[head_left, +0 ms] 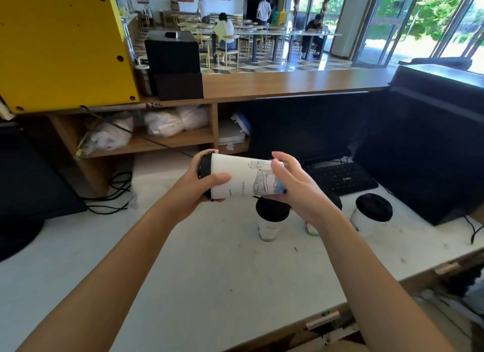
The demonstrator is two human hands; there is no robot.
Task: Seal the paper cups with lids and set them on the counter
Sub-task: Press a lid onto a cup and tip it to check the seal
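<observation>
A cup (pixel 243 178) lies on its side in the air above the white table (pixel 209 268), its black lid (pixel 204 171) pointing left and its base pointing right. The left hand (pixel 200 190) grips the lid end, fingers curled over the lid's rim and thumb laid along the cup wall. The right hand (pixel 293 192) is wrapped round the base end, fingers over the top. The wall of the cup bears a line drawing of buildings and a bridge. Just below the cup's base end a second cup (pixel 272 219) stands upright on the table with a black lid on it. Right of that stands a third cup (pixel 311 228), mostly hidden behind the right wrist, so only its lower part is plain. Further right of the held cup a fourth cup (pixel 372 214) stands upright and lidded. A black keyboard (pixel 343 177) lies on the table just right of the cup, and a big yellow machine (pixel 60 45) sits well up and to its left. Behind the cup runs a wooden shelf (pixel 170 140) holding plastic bags.
</observation>
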